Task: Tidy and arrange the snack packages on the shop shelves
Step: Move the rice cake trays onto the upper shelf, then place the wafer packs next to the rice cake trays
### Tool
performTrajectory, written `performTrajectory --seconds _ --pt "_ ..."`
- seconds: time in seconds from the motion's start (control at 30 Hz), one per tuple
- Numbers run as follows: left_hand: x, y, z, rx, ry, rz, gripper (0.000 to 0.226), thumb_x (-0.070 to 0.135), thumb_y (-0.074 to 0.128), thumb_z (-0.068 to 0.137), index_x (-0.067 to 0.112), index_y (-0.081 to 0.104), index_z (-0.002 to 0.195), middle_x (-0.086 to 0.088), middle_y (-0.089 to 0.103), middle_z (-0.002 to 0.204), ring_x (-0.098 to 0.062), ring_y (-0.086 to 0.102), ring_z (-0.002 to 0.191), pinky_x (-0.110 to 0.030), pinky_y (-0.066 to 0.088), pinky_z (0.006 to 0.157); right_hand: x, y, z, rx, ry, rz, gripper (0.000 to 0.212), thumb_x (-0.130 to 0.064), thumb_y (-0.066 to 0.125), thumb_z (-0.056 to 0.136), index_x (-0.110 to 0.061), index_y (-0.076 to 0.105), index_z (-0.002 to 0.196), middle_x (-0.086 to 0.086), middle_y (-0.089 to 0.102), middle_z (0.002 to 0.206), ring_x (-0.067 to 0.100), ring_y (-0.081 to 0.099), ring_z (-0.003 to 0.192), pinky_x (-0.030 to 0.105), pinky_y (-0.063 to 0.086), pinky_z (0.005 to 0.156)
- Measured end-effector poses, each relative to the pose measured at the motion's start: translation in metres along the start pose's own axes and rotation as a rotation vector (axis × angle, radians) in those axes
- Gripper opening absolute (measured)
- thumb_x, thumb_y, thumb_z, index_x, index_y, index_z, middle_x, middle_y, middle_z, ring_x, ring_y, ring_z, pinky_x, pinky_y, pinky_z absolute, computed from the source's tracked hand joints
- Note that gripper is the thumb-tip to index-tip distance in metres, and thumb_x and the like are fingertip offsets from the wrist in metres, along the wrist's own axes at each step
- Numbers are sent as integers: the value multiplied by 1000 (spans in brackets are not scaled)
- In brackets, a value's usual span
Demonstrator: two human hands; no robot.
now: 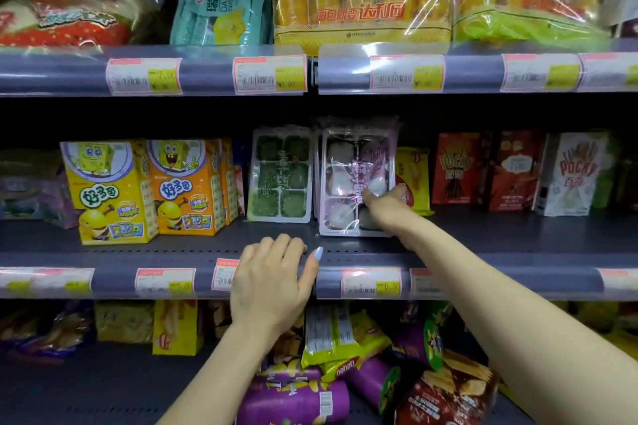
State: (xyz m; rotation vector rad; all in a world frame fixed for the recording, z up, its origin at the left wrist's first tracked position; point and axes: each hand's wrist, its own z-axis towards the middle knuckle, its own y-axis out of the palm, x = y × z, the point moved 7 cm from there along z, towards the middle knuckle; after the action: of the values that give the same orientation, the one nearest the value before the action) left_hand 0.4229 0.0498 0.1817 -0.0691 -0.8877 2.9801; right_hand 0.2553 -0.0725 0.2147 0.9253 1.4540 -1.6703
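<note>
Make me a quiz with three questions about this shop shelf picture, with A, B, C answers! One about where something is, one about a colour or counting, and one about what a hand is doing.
1. Where is the green mochi tray?
A. Left of the pink mochi tray
B. On the top shelf
C. On the bottom shelf

2. How many cartoon-sponge boxes show their fronts on the middle shelf?
A. One
B. Two
C. Five

3. What is the left hand doing?
A. Lifting a purple can
B. Holding a price tag up
C. Resting on the shelf edge

Answers:
1 A, the trays stand side by side, green on the left.
2 B, a yellow box and an orange box.
3 C, its fingers lie over the rail while the right hand grips the pink tray.
</note>
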Motion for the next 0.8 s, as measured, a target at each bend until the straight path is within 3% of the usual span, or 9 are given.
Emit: performTrajectory --seconds 0.27,0.43,0.5,0.57,0.67,0.73,0.8 --pt "0 2 -2 8 21 18 46 45 27 97 15 55 74 -1 53 68 -26 51 66 -35 33 65 -3 -10 -6 82 -39 -120 82 -46 45 94 4 6 145 24 19 152 37 28 138 40 30 111" --pt "0 0 -3 -25 6 -16 45 43 27 97 14 55 78 -4 56 73 -29 53 71 -38 35 69 -13 -30 -41 150 -250 -224 67 -41 46 95 5 24 137 26 28 144 40 36 129 38 34 102" --pt "2 -3 -5 -22 22 -101 44 42 28 96 13 60 89 -6 62 85 -30 56 81 -37 34 76 -14 -40 -58 172 -340 -256 60 -42 47 94 1 33 133 23 36 138 37 42 123 32 33 90" --pt "6 -6 -11 -28 59 -173 45 40 32 96 9 61 111 -9 64 111 -30 57 104 -35 32 92 -12 -49 -76 229 -434 -294 53 -43 48 94 -2 41 129 18 44 130 32 45 117 30 32 85" --pt "17 -11 -39 -45 120 -225 51 37 36 95 6 47 134 -12 47 140 -27 37 133 -38 17 114 -2 -55 -111 313 -613 -285 37 -35 49 95 -7 49 119 10 51 118 25 48 111 27 34 88" --pt "25 -11 -69 -57 188 -263 52 34 42 94 6 43 137 -13 42 144 -27 32 137 -41 18 116 11 -54 -141 364 -751 -241 26 -28 51 94 -8 54 110 8 54 108 25 50 104 31 40 87" --pt "30 -1 -101 -111 237 -306 49 32 46 92 6 46 133 -12 46 139 -27 38 132 -41 28 111 35 -44 -167 387 -840 -251 18 -23 52 91 -9 57 101 7 57 100 23 51 95 36 41 82"
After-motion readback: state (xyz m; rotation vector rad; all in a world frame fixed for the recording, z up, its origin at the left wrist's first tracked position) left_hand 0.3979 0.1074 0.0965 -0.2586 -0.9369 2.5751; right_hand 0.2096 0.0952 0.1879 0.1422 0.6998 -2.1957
